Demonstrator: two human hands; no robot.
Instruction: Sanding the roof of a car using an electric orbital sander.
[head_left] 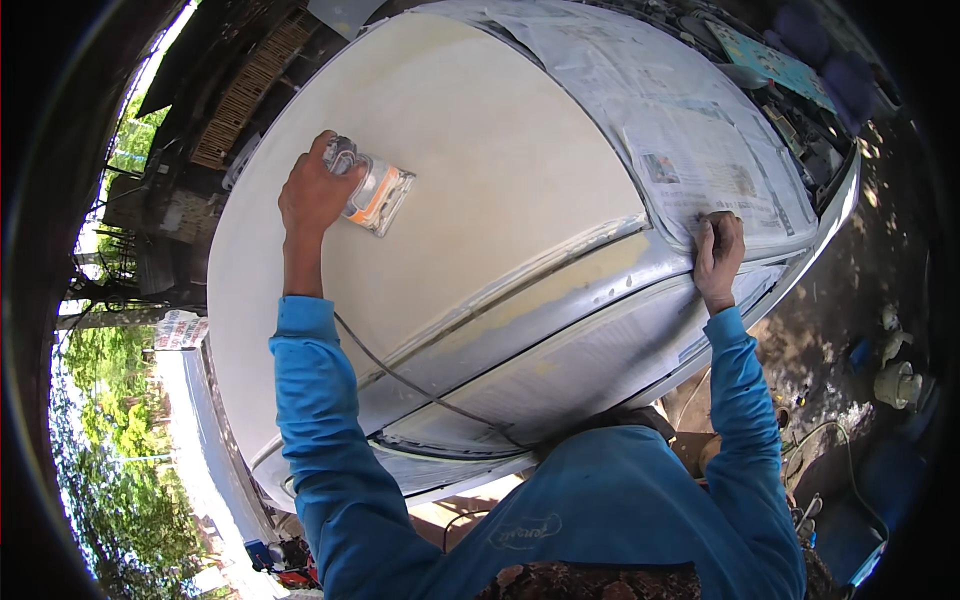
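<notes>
My left hand (318, 190) is closed around the grip of an electric sander (376, 197) with an orange-marked, dusty body. Its flat square pad lies against the pale, sanded car roof (490, 150). From beneath my left forearm, the dark power cord (430, 397) crosses the roof edge toward my body. Over on the right, my right hand (719, 260) rests with curled fingers on the newspaper masking (690, 130), beside the roof pillar. Whether anything is inside those fingers is hidden.
Bare metal and yellowish filler show along the roof rail (540, 310). Paper also covers the side windows (570, 375). A light-blue patterned board (770, 65) lies at the far right. A hose (845, 440) and scattered objects lie on the ground at right.
</notes>
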